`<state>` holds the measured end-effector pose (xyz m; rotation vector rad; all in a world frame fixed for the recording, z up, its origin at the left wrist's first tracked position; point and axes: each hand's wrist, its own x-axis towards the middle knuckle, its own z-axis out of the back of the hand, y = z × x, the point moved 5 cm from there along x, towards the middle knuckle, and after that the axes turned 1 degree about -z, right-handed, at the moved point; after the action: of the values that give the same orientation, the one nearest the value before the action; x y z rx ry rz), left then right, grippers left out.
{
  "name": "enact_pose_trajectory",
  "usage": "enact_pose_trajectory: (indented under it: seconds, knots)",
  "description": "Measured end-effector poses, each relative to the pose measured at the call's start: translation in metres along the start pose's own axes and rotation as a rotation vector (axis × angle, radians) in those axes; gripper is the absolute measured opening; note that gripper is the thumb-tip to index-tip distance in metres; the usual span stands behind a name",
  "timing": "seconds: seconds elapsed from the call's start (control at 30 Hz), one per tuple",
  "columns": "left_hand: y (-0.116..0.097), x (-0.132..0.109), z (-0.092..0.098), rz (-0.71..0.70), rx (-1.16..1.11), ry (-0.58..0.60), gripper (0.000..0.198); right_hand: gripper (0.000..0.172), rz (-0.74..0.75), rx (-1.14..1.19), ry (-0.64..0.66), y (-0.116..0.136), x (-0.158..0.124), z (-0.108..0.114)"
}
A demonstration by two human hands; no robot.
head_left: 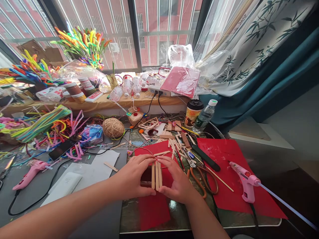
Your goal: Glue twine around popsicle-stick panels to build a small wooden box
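Pink glue gun (28, 174) lies on the bench (109, 219) far left of the stick row (157, 175). Twine ball (113, 127) is left of and beyond the stick row. Left hand (134, 177) presses the row's left edge, fingers curled over a dark item I can't identify. The stick row is three flat wooden sticks side by side on a red sheet (154, 205). Right hand (176, 184) pinches the row's right edge, so both hands are clamped on it. Scissors (201, 181) lie just right of the row. A second glue gun (245, 182) lies far right of it.
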<state>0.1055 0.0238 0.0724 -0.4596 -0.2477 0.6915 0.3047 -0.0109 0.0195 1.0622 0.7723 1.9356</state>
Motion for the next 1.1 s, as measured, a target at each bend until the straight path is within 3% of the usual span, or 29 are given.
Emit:
enact_pose_trajectory:
  seconds: [0.87,0.93,1.0,1.1]
  knots:
    - [0.000,-0.002,0.000,-0.028,-0.056,0.010,0.112,0.089,0.006,-0.018,-0.002,0.001,0.001,0.000]
    - [0.004,-0.004,0.003,-0.031,-0.095,-0.021,0.101,0.088,0.011,-0.016,-0.012,0.001,0.000,0.001]
    - [0.011,-0.006,0.009,-0.025,-0.161,-0.106,0.076,0.082,0.018,-0.015,-0.043,0.002,0.000,0.002]
    - [0.031,-0.005,0.019,0.017,-0.356,-0.375,0.045,0.064,0.093,-0.026,-0.107,0.006,-0.002,0.006]
